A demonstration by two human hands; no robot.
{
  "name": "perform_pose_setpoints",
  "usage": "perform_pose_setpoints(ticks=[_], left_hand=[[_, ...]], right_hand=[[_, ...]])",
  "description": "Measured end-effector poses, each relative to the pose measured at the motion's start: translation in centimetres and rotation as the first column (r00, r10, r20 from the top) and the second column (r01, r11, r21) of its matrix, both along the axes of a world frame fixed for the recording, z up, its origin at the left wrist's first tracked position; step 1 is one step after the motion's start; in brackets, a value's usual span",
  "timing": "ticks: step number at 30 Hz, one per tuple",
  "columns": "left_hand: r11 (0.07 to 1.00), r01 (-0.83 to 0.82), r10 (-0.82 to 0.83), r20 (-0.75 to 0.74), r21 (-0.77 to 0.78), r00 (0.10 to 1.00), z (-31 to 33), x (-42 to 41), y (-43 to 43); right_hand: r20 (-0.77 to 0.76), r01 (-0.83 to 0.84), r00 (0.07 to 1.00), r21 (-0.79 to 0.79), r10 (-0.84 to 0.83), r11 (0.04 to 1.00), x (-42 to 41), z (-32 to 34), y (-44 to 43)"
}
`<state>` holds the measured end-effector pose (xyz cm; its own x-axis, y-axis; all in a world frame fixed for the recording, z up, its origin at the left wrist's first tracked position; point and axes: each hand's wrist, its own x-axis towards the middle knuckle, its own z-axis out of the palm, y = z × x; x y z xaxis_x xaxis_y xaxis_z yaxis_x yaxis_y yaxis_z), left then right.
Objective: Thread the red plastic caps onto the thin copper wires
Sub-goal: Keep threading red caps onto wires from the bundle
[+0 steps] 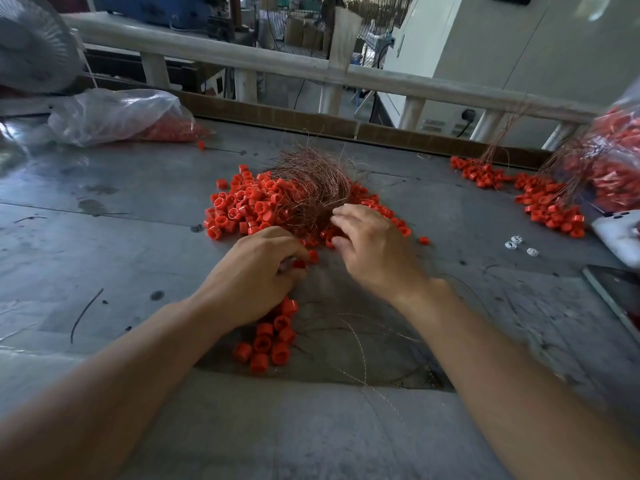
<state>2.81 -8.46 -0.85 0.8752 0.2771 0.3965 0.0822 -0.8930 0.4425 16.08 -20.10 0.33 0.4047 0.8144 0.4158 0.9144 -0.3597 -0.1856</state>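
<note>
— Where are the caps?
— The loose red plastic caps [242,209] lie heaped mid-table, with the tangle of thin copper wires [308,181] on the heap's far side. A smaller bunch of caps [270,344] lies nearer, beneath the left wrist.
— And the hands?
— The left hand [256,268] is curled, knuckles up, pinching one red cap [299,263]. The right hand [370,244] puts bent fingers to the tangle's near edge; whether it grips a wire, I cannot tell.
— Containers?
— A clear plastic bag [117,116] far left holds red caps; a second bag [620,150], at the right edge, holds more.

1 view | head-worn wide-angle | facing forward and down | close over the table [104,237]
</note>
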Motion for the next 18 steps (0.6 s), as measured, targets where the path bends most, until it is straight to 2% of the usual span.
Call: perform_pose_setpoints(ticks=[3, 7, 9, 11, 15, 18], left_hand=[[1.000, 0.008, -0.008, -0.004, -0.001, 1.000, 0.04, 0.03, -0.06], [1.000, 0.005, -0.005, -0.004, 0.007, 1.000, 0.08, -0.05, -0.14], [1.000, 0.003, -0.003, -0.002, 0.009, 1.000, 0.08, -0.08, -0.12], [1.000, 0.002, -0.002, -0.003, 0.011, 1.000, 0.06, -0.05, -0.07], [1.000, 0.007, -0.007, -0.001, 0.001, 1.000, -0.01, 0.02, 0.01], [1.000, 0.008, -0.008, 0.004, -0.003, 1.000, -0.01, -0.03, -0.01]], right_hand=[[-0.002, 0.011, 1.000, 0.076, -0.011, 0.997, 0.04, 0.10, -0.27], [0.028, 0.003, 1.000, -0.120, 0.001, 0.993, 0.53, -0.29, 0.17], [0.009, 0.009, 1.000, -0.149, -0.007, 0.989, 0.70, -0.60, 0.42], [0.003, 0.019, 1.000, -0.081, -0.019, 0.997, 0.65, -0.63, 0.46], [0.034, 0.022, 0.999, 0.164, -0.028, 0.986, 0.34, -0.17, 0.03], [0.018, 0.010, 1.000, 0.249, -0.015, 0.968, -0.07, 0.27, -0.23]])
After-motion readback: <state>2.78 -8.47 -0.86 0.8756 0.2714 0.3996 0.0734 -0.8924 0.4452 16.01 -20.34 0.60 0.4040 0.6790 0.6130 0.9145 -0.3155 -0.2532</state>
